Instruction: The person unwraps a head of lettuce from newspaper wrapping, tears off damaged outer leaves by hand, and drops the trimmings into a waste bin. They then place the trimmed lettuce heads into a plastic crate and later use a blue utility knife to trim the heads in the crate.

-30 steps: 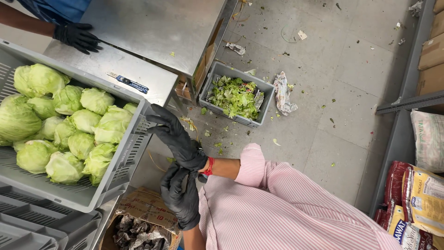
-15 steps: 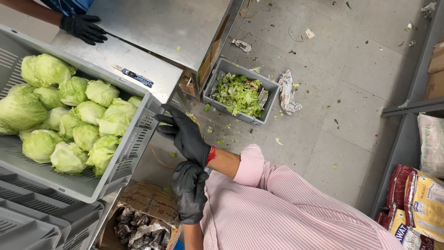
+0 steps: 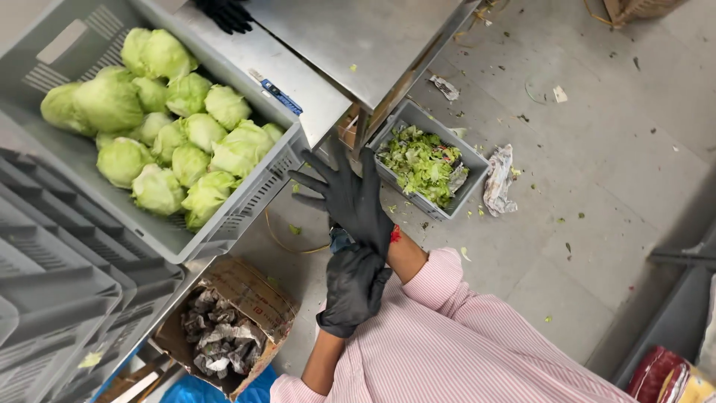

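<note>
Nearest the camera, a pink-and-white striped shirt sleeve point(image 3: 477, 343) covers the person's right forearm. The left hand point(image 3: 352, 289), in a black glove, has its fingers point(image 3: 337, 319) curled and clenched around the cuff of the black glove on the right hand point(image 3: 350, 200), at the wrist. The right hand's fingers point(image 3: 317, 179) are spread wide, released and grasping nothing, palm away from the camera. Below the hands, on the floor, an open brown cardboard box point(image 3: 246, 298) holds crumpled grey paper scraps. To the left, a large grey plastic crate point(image 3: 246, 216) with slotted walls holds many pale green lettuce heads point(image 3: 186, 142); the right hand is near the crate's corner, not touching it. Stacked grey crates point(image 3: 67, 298) lie left of the box. Beyond the hands, a small grey bin point(image 3: 470, 168) on the floor holds loose green lettuce trimmings point(image 3: 421, 160); a crumpled paper wad point(image 3: 498, 179) lies just beside it. Farthest, the stainless steel bench point(image 3: 358, 45) carries another person's black-gloved hand point(image 3: 224, 13) at its far edge.
</note>
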